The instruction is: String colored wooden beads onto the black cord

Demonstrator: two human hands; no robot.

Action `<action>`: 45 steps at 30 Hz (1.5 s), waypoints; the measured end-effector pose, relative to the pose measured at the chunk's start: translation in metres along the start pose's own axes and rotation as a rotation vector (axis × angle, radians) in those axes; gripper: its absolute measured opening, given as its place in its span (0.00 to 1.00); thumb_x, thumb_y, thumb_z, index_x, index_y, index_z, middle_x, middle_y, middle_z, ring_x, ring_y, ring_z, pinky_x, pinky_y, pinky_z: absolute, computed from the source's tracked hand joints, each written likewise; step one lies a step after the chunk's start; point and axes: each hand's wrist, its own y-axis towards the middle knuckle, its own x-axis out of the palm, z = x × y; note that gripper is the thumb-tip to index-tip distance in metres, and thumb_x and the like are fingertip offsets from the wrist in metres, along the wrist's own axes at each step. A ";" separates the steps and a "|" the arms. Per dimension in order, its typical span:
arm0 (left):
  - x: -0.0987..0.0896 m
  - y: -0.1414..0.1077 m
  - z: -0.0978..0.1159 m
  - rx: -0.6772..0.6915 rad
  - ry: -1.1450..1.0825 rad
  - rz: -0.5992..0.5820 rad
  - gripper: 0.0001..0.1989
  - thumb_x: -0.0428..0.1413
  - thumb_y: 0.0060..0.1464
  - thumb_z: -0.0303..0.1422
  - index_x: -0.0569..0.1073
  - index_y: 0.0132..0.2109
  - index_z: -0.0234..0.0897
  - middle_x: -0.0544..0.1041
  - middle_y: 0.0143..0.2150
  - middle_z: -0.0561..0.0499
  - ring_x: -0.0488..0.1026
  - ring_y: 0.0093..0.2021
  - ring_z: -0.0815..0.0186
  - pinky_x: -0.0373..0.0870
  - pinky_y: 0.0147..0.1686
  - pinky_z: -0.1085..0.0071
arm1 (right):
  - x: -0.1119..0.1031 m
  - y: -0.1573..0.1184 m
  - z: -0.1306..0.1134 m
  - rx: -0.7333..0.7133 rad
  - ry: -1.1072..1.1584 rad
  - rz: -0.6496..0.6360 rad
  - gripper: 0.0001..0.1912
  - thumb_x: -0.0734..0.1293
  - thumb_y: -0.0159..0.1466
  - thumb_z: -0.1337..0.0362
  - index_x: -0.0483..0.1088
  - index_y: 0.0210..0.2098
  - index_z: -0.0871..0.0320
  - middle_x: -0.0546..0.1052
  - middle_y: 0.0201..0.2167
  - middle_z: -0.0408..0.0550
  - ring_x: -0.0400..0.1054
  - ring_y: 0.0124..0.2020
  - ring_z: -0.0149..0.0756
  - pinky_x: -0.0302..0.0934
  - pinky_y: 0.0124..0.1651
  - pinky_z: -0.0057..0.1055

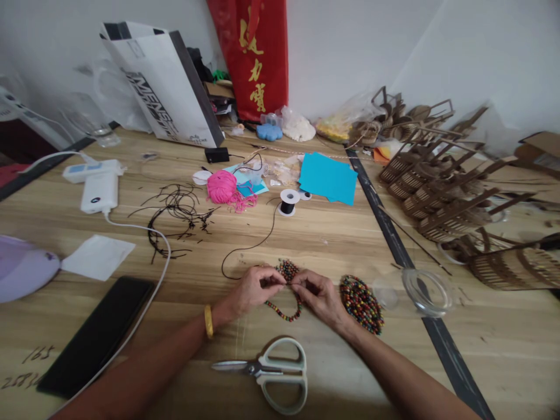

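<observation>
Two pinches, left hand [256, 287] and right hand [321, 297], clamp black cord [249, 248] beyond the scissors [262, 368]; strung beads [289, 318] curve between hands and scissors. Should either pinch slacken, they could slide off.

My bead strand [286, 319]: mixed red, green, yellow. My bracelet [209, 322]: gold. Yarn ball [221, 186]: pink. Spool [284, 197]: white, black cord [287, 207].

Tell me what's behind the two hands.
Just behind the left hand and right hand is a cluster of beads; farther back stands a black-cord spool. The hands cover the cluster's near edge, so what lies there can't be seen.
</observation>
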 end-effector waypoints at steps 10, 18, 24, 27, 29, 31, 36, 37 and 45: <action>0.002 0.000 -0.002 -0.060 -0.087 -0.029 0.04 0.58 0.47 0.25 0.77 0.33 0.31 0.79 0.31 0.48 0.74 0.30 0.68 0.70 0.32 0.75 | 0.000 -0.001 -0.004 -0.044 -0.072 -0.048 0.11 0.63 0.63 0.60 0.68 0.29 0.61 0.66 0.23 0.42 0.59 0.25 0.29 0.54 0.29 0.24; 0.002 0.000 -0.005 -0.081 -0.101 -0.046 0.05 0.57 0.47 0.25 0.78 0.34 0.31 0.80 0.32 0.48 0.75 0.31 0.68 0.71 0.33 0.75 | 0.000 -0.001 -0.005 -0.058 -0.107 -0.050 0.09 0.63 0.62 0.63 0.68 0.28 0.61 0.66 0.23 0.43 0.59 0.25 0.29 0.54 0.28 0.24; 0.002 0.000 -0.002 -0.086 -0.106 -0.033 0.05 0.57 0.47 0.25 0.77 0.33 0.30 0.80 0.31 0.47 0.75 0.31 0.68 0.71 0.33 0.75 | 0.000 -0.001 -0.005 -0.066 -0.115 -0.056 0.07 0.63 0.62 0.65 0.68 0.28 0.61 0.66 0.22 0.42 0.59 0.25 0.28 0.54 0.28 0.24; 0.002 0.000 -0.002 -0.087 -0.102 -0.037 0.05 0.57 0.47 0.24 0.77 0.33 0.29 0.80 0.31 0.46 0.75 0.31 0.68 0.71 0.33 0.75 | 0.000 -0.001 -0.004 -0.066 -0.122 -0.056 0.07 0.63 0.62 0.65 0.68 0.28 0.61 0.66 0.23 0.42 0.59 0.25 0.28 0.54 0.28 0.24; 0.003 0.000 -0.003 -0.081 -0.095 -0.040 0.05 0.57 0.47 0.24 0.77 0.33 0.29 0.79 0.31 0.46 0.75 0.31 0.68 0.71 0.33 0.75 | 0.000 -0.001 -0.004 -0.070 -0.123 -0.056 0.07 0.63 0.62 0.65 0.68 0.29 0.61 0.66 0.23 0.42 0.59 0.25 0.29 0.54 0.29 0.24; 0.003 0.000 -0.003 -0.077 -0.094 -0.040 0.05 0.57 0.47 0.24 0.77 0.33 0.30 0.80 0.31 0.46 0.75 0.31 0.67 0.71 0.33 0.74 | 0.000 -0.001 -0.004 -0.075 -0.119 -0.059 0.07 0.63 0.62 0.65 0.68 0.29 0.61 0.66 0.23 0.42 0.59 0.25 0.29 0.54 0.29 0.24; 0.002 0.001 -0.002 -0.082 -0.104 -0.037 0.06 0.57 0.47 0.24 0.77 0.33 0.30 0.80 0.32 0.47 0.75 0.32 0.67 0.71 0.33 0.75 | 0.000 -0.001 -0.002 -0.078 -0.119 -0.065 0.06 0.63 0.62 0.66 0.68 0.29 0.61 0.66 0.23 0.42 0.60 0.25 0.29 0.54 0.29 0.24; 0.002 0.001 -0.002 -0.078 -0.101 -0.035 0.06 0.57 0.47 0.24 0.77 0.33 0.30 0.80 0.32 0.47 0.75 0.32 0.67 0.71 0.33 0.75 | 0.000 -0.002 -0.002 -0.077 -0.120 -0.067 0.06 0.63 0.62 0.66 0.68 0.29 0.61 0.67 0.23 0.42 0.60 0.25 0.29 0.54 0.29 0.24; 0.002 0.000 -0.003 -0.051 -0.090 -0.040 0.05 0.57 0.47 0.24 0.77 0.33 0.31 0.79 0.31 0.48 0.75 0.31 0.68 0.71 0.33 0.75 | 0.000 -0.001 -0.002 -0.078 -0.144 -0.067 0.07 0.63 0.62 0.65 0.68 0.29 0.60 0.67 0.24 0.42 0.60 0.26 0.29 0.55 0.30 0.24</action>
